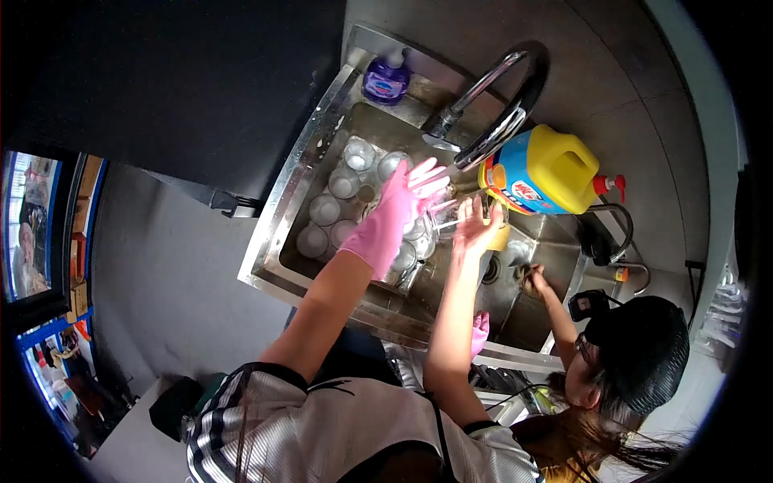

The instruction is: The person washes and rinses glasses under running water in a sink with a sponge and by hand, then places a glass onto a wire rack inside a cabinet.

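Observation:
Fingers spread, my left hand (403, 200) wears a pink rubber glove and is over the sink (278, 193), above the glasses (344, 183). My right hand (477, 229) is bare, palm up with fingers apart, just right of the glove and under the faucet (503, 129). Something clear and shiny lies between the two hands; whether it is water or glass I cannot tell. Several clear glasses stand in the left basin. A yellow jug (547, 173) with a blue label and red pump is right beside my right hand.
A purple soap bottle (386, 80) stands at the sink's back corner. On the right, a co-worker in a black cap (636, 350) has a bare hand (533, 279) in the right basin with a scrubber-like item. Another pink glove (480, 332) shows at the sink's front edge.

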Demonstrator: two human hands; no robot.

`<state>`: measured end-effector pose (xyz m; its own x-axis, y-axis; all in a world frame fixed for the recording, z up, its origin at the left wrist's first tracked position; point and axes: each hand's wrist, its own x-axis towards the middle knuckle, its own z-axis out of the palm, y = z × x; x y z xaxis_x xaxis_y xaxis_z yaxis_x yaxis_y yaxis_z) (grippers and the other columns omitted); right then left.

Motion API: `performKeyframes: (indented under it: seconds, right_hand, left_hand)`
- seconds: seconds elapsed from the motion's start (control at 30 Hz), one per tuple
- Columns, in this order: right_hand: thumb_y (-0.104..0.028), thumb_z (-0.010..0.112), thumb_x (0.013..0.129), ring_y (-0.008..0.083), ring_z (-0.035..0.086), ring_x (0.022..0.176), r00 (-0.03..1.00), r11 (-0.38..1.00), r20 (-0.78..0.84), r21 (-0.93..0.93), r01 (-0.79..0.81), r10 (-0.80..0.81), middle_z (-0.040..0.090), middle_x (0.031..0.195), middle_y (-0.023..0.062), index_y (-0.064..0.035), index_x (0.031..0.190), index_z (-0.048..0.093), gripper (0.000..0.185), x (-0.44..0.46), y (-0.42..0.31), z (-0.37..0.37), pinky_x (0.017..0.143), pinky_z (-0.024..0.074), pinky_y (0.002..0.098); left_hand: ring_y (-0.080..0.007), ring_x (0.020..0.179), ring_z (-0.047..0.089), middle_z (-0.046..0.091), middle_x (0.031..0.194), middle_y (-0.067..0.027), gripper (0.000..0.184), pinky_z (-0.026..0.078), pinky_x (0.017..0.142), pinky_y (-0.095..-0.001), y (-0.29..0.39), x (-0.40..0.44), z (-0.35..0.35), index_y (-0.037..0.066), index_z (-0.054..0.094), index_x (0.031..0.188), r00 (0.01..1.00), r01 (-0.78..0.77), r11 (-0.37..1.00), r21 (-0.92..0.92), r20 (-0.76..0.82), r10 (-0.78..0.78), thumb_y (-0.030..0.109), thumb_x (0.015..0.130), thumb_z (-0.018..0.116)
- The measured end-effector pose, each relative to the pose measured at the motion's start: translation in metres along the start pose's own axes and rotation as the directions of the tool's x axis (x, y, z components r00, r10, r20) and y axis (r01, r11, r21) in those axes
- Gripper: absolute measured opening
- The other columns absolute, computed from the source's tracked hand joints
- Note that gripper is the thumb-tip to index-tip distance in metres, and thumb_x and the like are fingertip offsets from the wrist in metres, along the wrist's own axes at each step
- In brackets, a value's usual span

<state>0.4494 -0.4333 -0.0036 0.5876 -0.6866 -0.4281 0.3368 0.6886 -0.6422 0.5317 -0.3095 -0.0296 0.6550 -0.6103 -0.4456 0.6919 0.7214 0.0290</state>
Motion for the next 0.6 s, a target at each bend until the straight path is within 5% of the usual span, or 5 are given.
performKeyframes:
  seconds: [0.17, 0.3, 0.37, 0.43, 0.6]
  right_hand:
    - [-0.028, 0.063, 0.081, 0.0229, 0.055, 0.082, 1.0, 1.0, 0.019, -0.023, -0.008, 0.008, 0.058, 0.095, 0.0101, -0.0121, 0.115, 0.047, 0.041, -0.005, 0.0, -0.012, 0.079, 0.0477, 0.0354]
    - [-0.021, 0.065, 0.08, 0.0206, 0.056, 0.078, 0.997, 0.998, 0.061, -0.037, -0.054, 0.056, 0.057, 0.096, 0.0093, -0.0084, 0.11, 0.048, 0.036, 0.011, 0.024, -0.004, 0.069, 0.0503, 0.0335]
    - [-0.015, 0.065, 0.08, 0.0196, 0.056, 0.079, 0.999, 0.995, -0.002, -0.085, 0.053, -0.053, 0.057, 0.096, 0.0078, -0.0084, 0.101, 0.048, 0.027, 0.016, 0.048, 0.016, 0.066, 0.051, 0.0333]
    - [-0.015, 0.064, 0.082, 0.0213, 0.057, 0.085, 0.997, 0.99, 0.051, -0.125, -0.059, 0.065, 0.057, 0.097, 0.0058, -0.0098, 0.098, 0.048, 0.023, 0.016, 0.066, 0.028, 0.072, 0.0517, 0.0361]
    - [-0.035, 0.071, 0.074, 0.028, 0.055, 0.097, 0.913, 0.886, 0.269, -0.431, -0.171, 0.308, 0.051, 0.115, 0.0169, -0.0048, 0.13, 0.034, 0.074, 0.026, 0.107, 0.046, 0.084, 0.0464, 0.0387]
  left_hand:
    - [-0.0351, 0.102, 0.057, 0.051, 0.124, -0.0185, 0.046, 0.05, 0.085, -0.0383, -0.013, 0.035, -0.014, -0.002, 0.047, 0.123, 0.985, -0.012, 0.987, -0.159, -0.17, -0.016, 0.034, 0.096, 0.036]
    - [-0.0226, 0.084, 0.064, 0.056, 0.117, -0.014, 0.023, 0.052, 0.078, -0.0273, 0.003, -0.028, 0.013, 0.0, 0.056, 0.106, 0.984, -0.136, 0.918, 0.373, -0.057, 0.169, 0.016, 0.09, 0.053]
    - [-0.0202, 0.094, 0.062, 0.056, 0.116, -0.0132, 0.029, 0.05, 0.081, -0.0294, 0.015, -0.035, 0.004, 0.001, 0.054, 0.109, 0.964, -0.019, 0.786, 0.618, 0.221, -0.15, 0.021, 0.088, 0.055]
    - [-0.022, 0.103, 0.057, 0.054, 0.116, -0.0136, 0.046, 0.047, 0.084, -0.0349, 0.034, -0.03, -0.024, 0.002, 0.046, 0.117, 0.918, 0.116, 0.916, 0.383, 0.311, -0.247, 0.027, 0.082, 0.062]
    - [-0.0268, 0.104, 0.056, 0.054, 0.114, -0.0149, 0.052, 0.047, 0.083, -0.0379, 0.075, -0.069, 0.005, 0.002, 0.043, 0.119, 0.988, -0.024, -0.031, 0.999, 0.028, 0.15, 0.028, 0.079, 0.063]
